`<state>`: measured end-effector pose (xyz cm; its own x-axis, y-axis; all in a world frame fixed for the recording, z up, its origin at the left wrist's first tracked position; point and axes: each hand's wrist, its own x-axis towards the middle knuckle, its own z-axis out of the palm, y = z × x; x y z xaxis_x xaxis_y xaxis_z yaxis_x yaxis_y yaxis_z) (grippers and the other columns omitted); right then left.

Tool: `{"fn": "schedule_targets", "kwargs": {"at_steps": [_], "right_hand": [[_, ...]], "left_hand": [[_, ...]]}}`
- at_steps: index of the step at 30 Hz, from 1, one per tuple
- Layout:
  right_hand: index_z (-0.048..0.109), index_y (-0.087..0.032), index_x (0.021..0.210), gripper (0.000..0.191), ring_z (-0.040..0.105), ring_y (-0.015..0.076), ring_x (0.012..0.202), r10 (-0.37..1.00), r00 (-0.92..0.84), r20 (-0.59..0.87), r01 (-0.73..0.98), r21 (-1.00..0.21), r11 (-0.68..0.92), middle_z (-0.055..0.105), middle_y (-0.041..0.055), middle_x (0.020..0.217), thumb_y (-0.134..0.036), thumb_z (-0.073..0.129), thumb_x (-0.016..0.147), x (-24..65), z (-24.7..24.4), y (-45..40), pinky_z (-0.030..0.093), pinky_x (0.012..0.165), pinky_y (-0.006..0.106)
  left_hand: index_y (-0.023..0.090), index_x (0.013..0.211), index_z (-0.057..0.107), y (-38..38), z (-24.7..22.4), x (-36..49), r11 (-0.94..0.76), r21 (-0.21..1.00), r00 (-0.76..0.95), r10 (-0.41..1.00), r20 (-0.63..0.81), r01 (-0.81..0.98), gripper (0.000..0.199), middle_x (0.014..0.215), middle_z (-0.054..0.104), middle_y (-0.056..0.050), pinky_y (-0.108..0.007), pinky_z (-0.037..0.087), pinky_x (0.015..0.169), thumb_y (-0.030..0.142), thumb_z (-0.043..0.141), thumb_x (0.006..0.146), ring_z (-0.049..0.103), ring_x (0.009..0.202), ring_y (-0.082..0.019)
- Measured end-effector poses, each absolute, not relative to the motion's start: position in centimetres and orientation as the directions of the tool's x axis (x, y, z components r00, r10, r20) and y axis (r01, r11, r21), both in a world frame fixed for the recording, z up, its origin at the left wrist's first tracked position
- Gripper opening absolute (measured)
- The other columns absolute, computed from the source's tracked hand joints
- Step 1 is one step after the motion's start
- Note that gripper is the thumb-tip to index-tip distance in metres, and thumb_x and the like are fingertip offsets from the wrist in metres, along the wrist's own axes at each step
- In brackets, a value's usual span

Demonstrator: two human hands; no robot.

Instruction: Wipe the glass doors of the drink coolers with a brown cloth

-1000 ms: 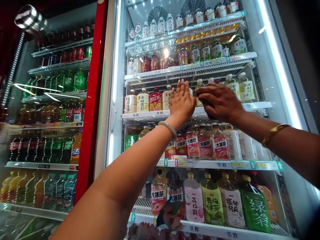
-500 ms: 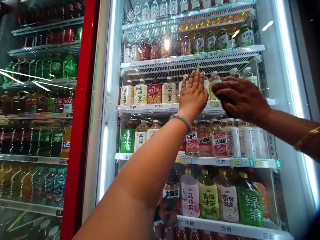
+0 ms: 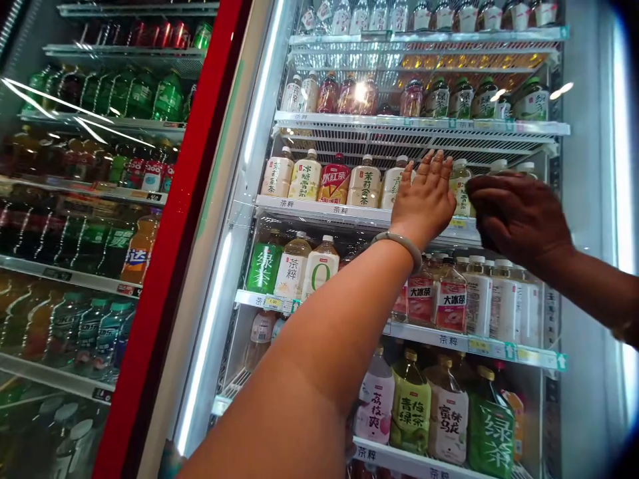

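Head view: bottles (image 3: 365, 185) stand shelved; how far along, I can't tell.
Left hand (image 3: 424, 203) flat, right hand (image 3: 522, 216) curled, contents hidden.

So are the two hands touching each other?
Apart. The head view shows a white-capped bottle through the gap between the left hand and the right hand.

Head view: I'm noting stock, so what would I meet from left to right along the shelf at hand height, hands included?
Cream-labelled plastic bottle, yellowish plastic bottle, red-labelled plastic bottle, second cream-labelled plastic bottle, white-labelled plastic bottle, flat bare left hand, white-capped pale plastic bottle, curled bare right hand.
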<state>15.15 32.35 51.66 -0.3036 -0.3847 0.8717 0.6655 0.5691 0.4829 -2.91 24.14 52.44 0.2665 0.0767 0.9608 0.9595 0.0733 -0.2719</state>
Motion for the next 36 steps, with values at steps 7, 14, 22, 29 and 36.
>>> {"fn": "schedule_targets", "kwargs": {"at_steps": [7,14,22,29,36], "right_hand": [[0.069,-0.025,0.129,0.050,0.047,0.0336,0.139,-0.186,0.196,0.963,0.826,-0.060,0.560,0.060,0.0164,0.145,-0.045,0.042,0.092,11.0,56.1,31.5,0.035,0.118,0.051],[0.064,-0.030,0.128,0.040,0.045,0.0275,0.147,-0.404,-0.348,0.846,0.645,0.529,0.552,0.061,0.0082,0.150,-0.038,0.045,0.093,14.5,51.4,31.8,0.033,0.124,0.049],[0.068,-0.022,0.127,0.040,0.046,0.0337,0.142,-0.212,0.111,0.971,0.782,0.046,0.621,0.060,0.0139,0.146,-0.036,0.046,0.095,10.5,56.0,29.9,0.033,0.122,0.055],[0.066,-0.031,0.127,0.038,0.042,0.0252,0.151,-0.328,-0.369,0.870,0.628,0.493,0.602,0.059,-0.0012,0.151,-0.035,0.049,0.093,15.5,50.7,31.1,0.033,0.129,0.050],[0.064,-0.016,0.131,0.043,0.036,0.0401,0.151,-0.206,0.105,0.973,0.761,0.055,0.646,0.054,0.0198,0.151,-0.034,0.044,0.098,13.6,55.0,31.6,0.025,0.125,0.067]], "left_hand": [[0.012,0.165,0.029,24.1,52.6,-2.9,0.001,-0.260,0.259,0.094,0.961,0.966,0.067,0.176,0.026,-0.003,-0.042,-0.007,0.135,0.024,0.023,0.099,0.013,0.165,-0.022],[0.007,0.164,0.030,23.4,52.3,-3.2,-0.009,-0.287,0.287,0.089,0.954,0.958,0.067,0.175,0.026,-0.008,-0.044,-0.003,0.136,0.024,0.024,0.099,0.016,0.165,-0.024],[0.008,0.164,0.031,23.2,52.4,-3.4,0.009,-0.295,0.292,0.103,0.951,0.955,0.065,0.176,0.025,-0.009,-0.048,0.005,0.136,0.025,0.028,0.102,0.016,0.165,-0.025],[0.009,0.164,0.031,23.0,52.3,-3.6,0.044,-0.305,0.299,0.095,0.949,0.951,0.063,0.175,0.026,-0.010,-0.049,0.009,0.136,0.025,0.030,0.104,0.017,0.164,-0.025],[0.013,0.165,0.030,23.6,52.6,-3.9,0.034,-0.302,0.298,0.089,0.950,0.953,0.063,0.176,0.024,-0.009,-0.049,0.007,0.136,0.026,0.031,0.103,0.016,0.165,-0.024]]}}
